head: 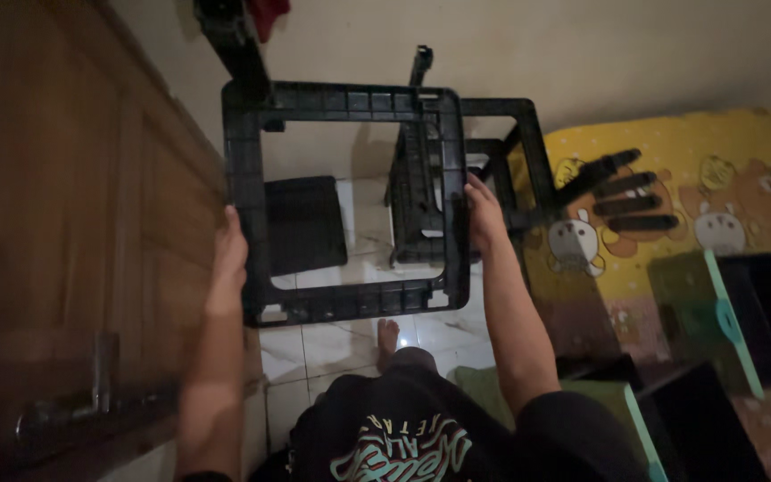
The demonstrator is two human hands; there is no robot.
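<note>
White tile floor [350, 344] and a pale wall fill the dim room, with a wooden door [64, 223] on the left and a yellow cartoon mat [671, 161] on the right. Between them both hands hold a square black frame [350, 303] up over the floor: the left hand [229, 254] is wrapped around its left rail, the right hand [484, 214] around its right rail. This looks like the lifting and positioning step; any next move calls for a level, steady carry. Close behind, more black frame parts [510, 152] stand crowded, and a black panel [305, 223] lies below. Dark boxes with teal edges [725, 321] sit right; 1 bare foot [388, 335] stands underneath.
</note>
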